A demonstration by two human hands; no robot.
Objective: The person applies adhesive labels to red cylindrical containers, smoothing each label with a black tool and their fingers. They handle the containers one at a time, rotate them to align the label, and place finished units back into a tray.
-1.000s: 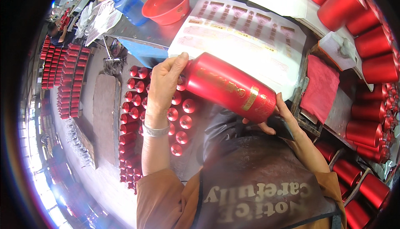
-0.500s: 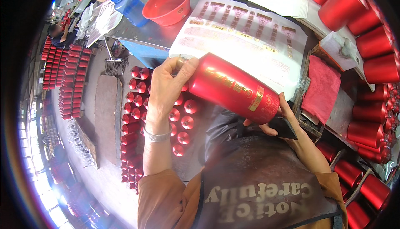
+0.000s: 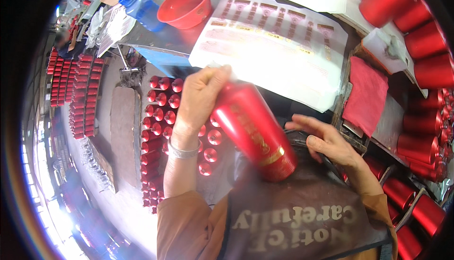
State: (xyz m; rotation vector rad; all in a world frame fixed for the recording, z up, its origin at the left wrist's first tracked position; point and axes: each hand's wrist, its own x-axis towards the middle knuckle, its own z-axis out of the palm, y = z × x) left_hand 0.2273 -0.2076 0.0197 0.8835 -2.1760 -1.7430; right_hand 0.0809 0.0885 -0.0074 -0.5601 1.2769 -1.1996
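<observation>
With left hand [image 3: 201, 92] clenched round the neck end of a red bottle [image 3: 255, 132], carrying it solo now. Half a second ago, had the right hand [image 3: 333, 142] at the base too; since then, let go and drew that one off to the side, clear of the bottle. Swung it steeper as well, with base tipped down toward the brown apron [image 3: 293, 208] (can't tell if touching). Probably means having all the weight on one grip, with the right freed up. Hanging in front of the body, with neck just by the near edge of the printed sheet [image 3: 269, 47] on the surface [image 3: 170, 42]. Coming nearly straight up with the left forearm, bracelet [image 3: 183, 153] and all; slanting in from lower right with the other, with fingers loosely spread, pointing left.
</observation>
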